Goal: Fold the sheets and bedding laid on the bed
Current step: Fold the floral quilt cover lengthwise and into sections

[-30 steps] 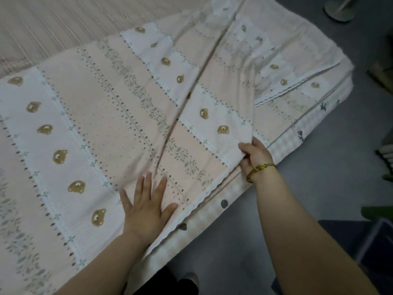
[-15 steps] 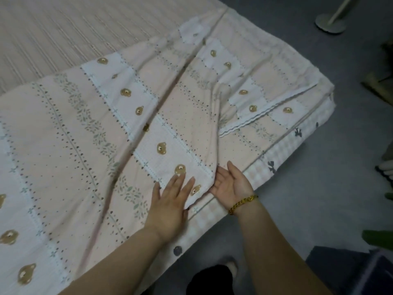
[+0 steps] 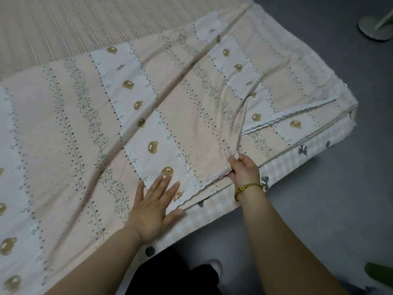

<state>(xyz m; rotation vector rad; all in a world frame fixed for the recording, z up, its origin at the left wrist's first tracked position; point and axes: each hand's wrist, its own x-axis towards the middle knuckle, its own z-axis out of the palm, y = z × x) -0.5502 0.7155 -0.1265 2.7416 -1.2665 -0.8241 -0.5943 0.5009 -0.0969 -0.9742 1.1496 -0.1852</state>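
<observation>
A pink and white sheet (image 3: 191,107) printed with bear faces, dots and leaf sprigs lies spread over the bed, with diagonal creases and a folded-over layer at the right. My left hand (image 3: 155,205) presses flat on it near the front edge, fingers spread. To its right, my right hand (image 3: 244,169), wearing a gold bracelet, grips a fold of the sheet's scalloped front edge. Beneath it a checked sheet (image 3: 297,154) with dark bows covers the mattress side.
A striped beige cover (image 3: 85,26) shows at the far side of the bed. Grey floor (image 3: 319,209) runs along the right. A round stand base (image 3: 374,28) sits at the top right. My dark trouser leg and foot (image 3: 204,269) stand by the bed.
My right hand turned from lying palm-up under the fold to gripping the sheet's edge. My left hand slid a little toward the front edge and stays flat. The view shifted slightly.
</observation>
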